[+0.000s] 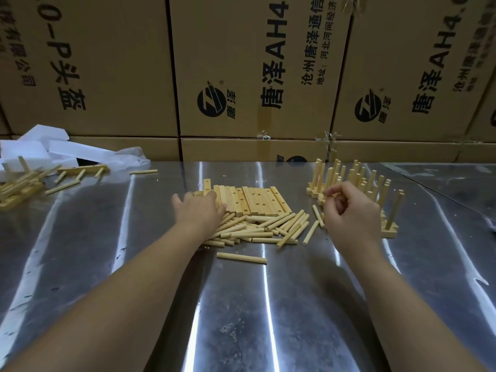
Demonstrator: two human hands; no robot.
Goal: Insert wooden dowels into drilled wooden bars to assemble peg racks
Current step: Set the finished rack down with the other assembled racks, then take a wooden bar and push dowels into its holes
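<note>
A row of drilled wooden bars lies side by side at the table's middle. In front of it sits a loose heap of wooden dowels. My left hand rests with spread fingers on the left end of the bars. Hovering to the right, my right hand has loosely curled fingers and holds nothing that I can see. Behind it stand several assembled peg racks with upright dowels; the nearest rack sits just right of that hand.
The metal table is shiny. One stray dowel lies nearer me. At the far left are white foam pieces, more racks and dowels. Stacked cardboard boxes wall off the back.
</note>
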